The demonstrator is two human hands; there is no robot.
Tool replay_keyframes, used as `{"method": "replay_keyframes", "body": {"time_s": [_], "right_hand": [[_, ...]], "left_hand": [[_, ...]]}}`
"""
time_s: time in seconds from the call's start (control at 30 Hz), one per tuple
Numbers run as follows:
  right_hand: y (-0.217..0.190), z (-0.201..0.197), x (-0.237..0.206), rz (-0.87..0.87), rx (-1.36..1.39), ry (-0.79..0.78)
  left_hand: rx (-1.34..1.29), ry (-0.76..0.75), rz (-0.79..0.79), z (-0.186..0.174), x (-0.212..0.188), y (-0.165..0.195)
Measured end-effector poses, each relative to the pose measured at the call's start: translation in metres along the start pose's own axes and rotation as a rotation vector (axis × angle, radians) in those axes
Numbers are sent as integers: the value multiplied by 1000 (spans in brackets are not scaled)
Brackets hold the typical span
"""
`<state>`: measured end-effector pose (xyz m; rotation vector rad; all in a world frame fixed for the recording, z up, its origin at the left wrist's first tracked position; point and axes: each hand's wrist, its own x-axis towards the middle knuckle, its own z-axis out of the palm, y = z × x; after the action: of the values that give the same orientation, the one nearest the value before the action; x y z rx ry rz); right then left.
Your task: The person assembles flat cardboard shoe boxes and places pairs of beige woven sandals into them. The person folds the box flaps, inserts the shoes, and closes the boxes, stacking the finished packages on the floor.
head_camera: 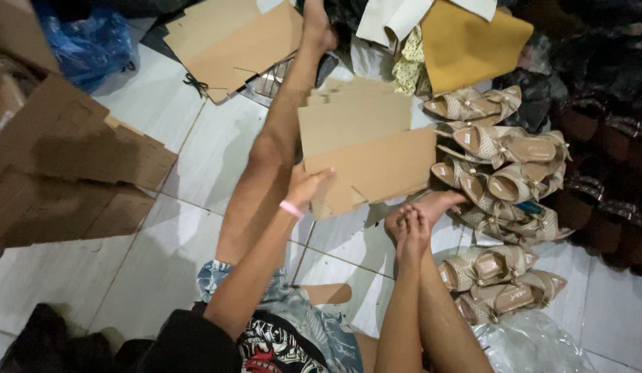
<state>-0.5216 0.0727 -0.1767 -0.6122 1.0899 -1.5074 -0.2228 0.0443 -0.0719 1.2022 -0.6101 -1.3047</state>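
Note:
My left hand point(305, 185), with a pink band at the wrist, grips the left edge of a flat brown cardboard sheet point(383, 166). That sheet lies on top of a stack of similar die-cut cardboard sheets point(352, 110) above my legs. My right hand point(409, 228) is lower and to the right, just below the sheet's bottom edge and beside my bent foot point(438, 202). Its fingers are drawn together and nothing shows in them. My other leg point(272, 145) stretches out toward the top of the view.
A pile of beige bow-trimmed flat shoes point(500, 159) lies to the right, with more pairs point(497, 280) below it. Dark shoes point(611, 186) line the far right. Folded cardboard boxes point(72, 166) sit at left, more cardboard point(231, 45) at the top, and a blue plastic bag point(89, 41) at top left.

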Motion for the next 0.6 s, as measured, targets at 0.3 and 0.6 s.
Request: {"method": "replay_keyframes", "body": {"time_s": [0.3, 0.6], "right_hand": [[-54, 14, 12, -295, -163, -165], [-51, -6, 83, -163, -99, -131]], "left_hand": [[950, -469, 908, -76, -40, 67], [659, -212, 848, -59, -34, 9]]}}
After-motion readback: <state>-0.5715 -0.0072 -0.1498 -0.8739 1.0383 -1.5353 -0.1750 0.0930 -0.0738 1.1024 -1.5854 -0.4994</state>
